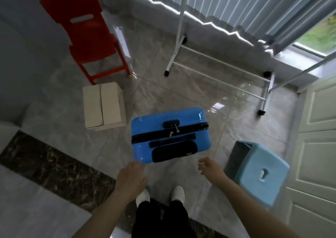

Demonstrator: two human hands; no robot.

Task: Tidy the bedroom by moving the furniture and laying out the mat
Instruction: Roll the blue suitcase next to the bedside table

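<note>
- Red plastic chair (87, 37) stands far beyond and left of the left fingers, against the wall
- Cardboard box (104, 105) sits on the floor beyond the left fingers, just left of the suitcase
- Left hand (131, 176) reaches forward, fingers straight and relaxed, tips touching or just short of the near left corner of the blue suitcase (170, 135); I cannot tell which
- The suitcase stands upright on the tiled floor directly ahead of both hands, long axis left to right, its black handle recess facing up nearest the fingers; the left hand is nearer
- Right hand (209, 166) hovers near the near right corner, fingers loosely curled, holding nothing
- Light blue stool (258, 172) sits tilted just right of the right fingers
- White clothes rack (218, 61) stands well beyond, by the curtain
</note>
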